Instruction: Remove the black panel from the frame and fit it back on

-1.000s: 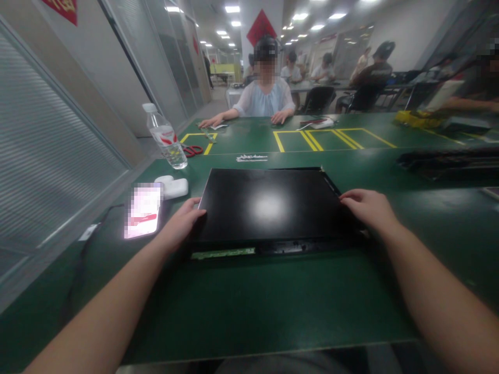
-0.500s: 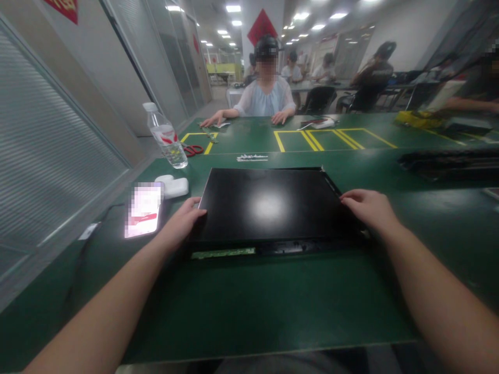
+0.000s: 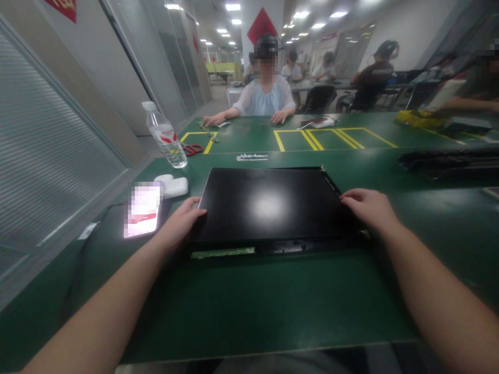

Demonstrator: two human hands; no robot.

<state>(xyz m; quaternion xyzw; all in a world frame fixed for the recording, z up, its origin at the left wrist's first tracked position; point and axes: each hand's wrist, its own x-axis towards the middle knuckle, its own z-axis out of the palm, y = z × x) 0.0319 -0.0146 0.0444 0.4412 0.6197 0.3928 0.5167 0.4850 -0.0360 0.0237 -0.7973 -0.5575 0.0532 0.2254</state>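
Note:
A flat, glossy black display panel point(image 3: 234, 205) lies in front of me, with a round light reflection on its face. My left hand point(image 3: 187, 217) grips its left edge, thumb on top and fingers at the side. At the right edge my right hand point(image 3: 368, 205) pinches the panel between thumb and fingertips. Under the panel sits a black frame point(image 3: 312, 245), showing along the near side and at the far right corner. A green circuit strip point(image 3: 223, 253) shows at the near left edge. The undersides of both hands are hidden.
Left of the panel are a lit phone point(image 3: 143, 210), a white case point(image 3: 175, 187) and a water bottle point(image 3: 167, 136). Red-handled scissors point(image 3: 193, 150) lie behind. A person point(image 3: 265, 96) sits across the green table point(image 3: 265, 306). Dark parts point(image 3: 448, 162) lie at the right.

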